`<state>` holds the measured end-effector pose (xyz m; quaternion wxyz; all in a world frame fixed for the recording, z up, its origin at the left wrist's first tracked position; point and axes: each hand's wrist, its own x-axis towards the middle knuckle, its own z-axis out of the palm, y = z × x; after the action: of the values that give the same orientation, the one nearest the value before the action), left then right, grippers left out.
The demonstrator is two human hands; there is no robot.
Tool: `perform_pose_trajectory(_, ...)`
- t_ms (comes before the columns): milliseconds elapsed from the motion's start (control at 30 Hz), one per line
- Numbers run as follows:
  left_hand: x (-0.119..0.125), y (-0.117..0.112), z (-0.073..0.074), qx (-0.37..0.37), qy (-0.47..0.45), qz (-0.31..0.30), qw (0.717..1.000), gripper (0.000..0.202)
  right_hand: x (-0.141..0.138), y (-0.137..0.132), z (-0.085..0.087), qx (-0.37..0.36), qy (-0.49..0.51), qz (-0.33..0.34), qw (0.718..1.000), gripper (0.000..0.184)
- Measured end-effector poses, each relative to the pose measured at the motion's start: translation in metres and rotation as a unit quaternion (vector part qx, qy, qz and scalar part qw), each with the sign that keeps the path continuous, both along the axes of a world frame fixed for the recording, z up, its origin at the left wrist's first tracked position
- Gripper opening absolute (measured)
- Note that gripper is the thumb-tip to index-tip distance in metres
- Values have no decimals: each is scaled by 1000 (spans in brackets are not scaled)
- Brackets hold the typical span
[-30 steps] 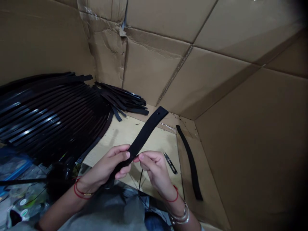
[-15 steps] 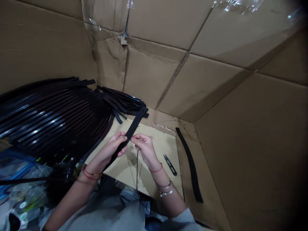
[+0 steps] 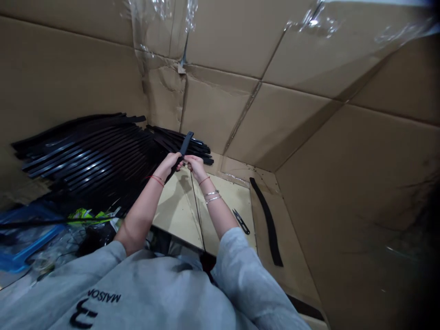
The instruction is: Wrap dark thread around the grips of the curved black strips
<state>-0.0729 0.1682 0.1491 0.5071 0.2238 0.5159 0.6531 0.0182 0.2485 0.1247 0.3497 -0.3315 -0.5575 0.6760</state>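
My left hand is closed round a flat black strap, whose far end, with a small hole, points away from me. Close beside it, my right hand pinches a thin dark cord against the strap's edge. From those fingers the cord runs down over the pale board and past its near edge. The fingertips are too small in view to show how cord and strap meet. Thread snips lie on the board, right of my right forearm.
Another black strap lies curved on cardboard at the right. A large pile of glossy black strips fills the left side. Cardboard walls rise behind and at the right. A blue crate and plastic bags stand at lower left.
Both hands have moved farther away over the board, taking the strap and cord with them. My view has shifted, and more of my shirt shows.
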Motion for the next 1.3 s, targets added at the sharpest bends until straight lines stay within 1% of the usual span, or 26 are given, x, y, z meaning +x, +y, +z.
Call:
perform_pose_trajectory(100,-4,5,7,-11,-38,-22,999,24,-8,0,3,-1,-5,-8,1000,21)
perform_pose_trajectory(167,-4,4,13,-10,-58,-43,997,23,-10,-2,7,3,-2,-10,1000,23)
perform_pose_trajectory(300,-1,-10,28,10,-74,-95,993,22,-1,-9,24,33,19,7,999,26)
perform_pose_trajectory(433,8,-42,41,46,-67,-163,983,26,26,-24,45,92,60,44,993,24)
perform_pose_trajectory(533,21,-75,44,85,-52,-199,975,30,55,-46,62,139,97,43,985,28)
perform_pose_trajectory(600,31,-96,46,114,-36,-204,972,32,76,-67,74,166,110,42,979,33)
perform_pose_trajectory(667,42,-114,48,137,-16,-199,970,28,95,-88,86,193,114,35,974,31)
perform_pose_trajectory(767,58,-134,55,159,8,-188,969,28,117,-115,100,228,113,22,967,26)
perform_pose_trajectory(833,67,-142,61,160,12,-197,967,29,125,-127,106,264,99,7,959,22)
perform_pose_trajectory(900,73,-148,66,168,14,-218,961,29,128,-134,107,268,105,11,958,19)
perform_pose_trajectory(933,75,-150,67,175,16,-228,958,28,129,-135,107,253,119,28,960,19)
perform_pose_trajectory(967,76,-151,67,182,11,-248,952,28,129,-135,105,230,136,58,962,18)
perform_pose_trajectory(1067,73,-151,60,192,-38,-341,919,27,128,-131,98,145,170,183,957,18)
perform_pose_trajectory(1133,70,-150,53,180,-82,-394,898,26,129,-126,94,119,161,231,952,17)
perform_pose_trajectory(1233,67,-151,42,137,-127,-418,889,23,132,-120,90,110,114,240,958,18)
perform_pose_trajectory(1300,68,-153,34,105,-153,-431,883,23,134,-118,88,94,84,253,959,23)
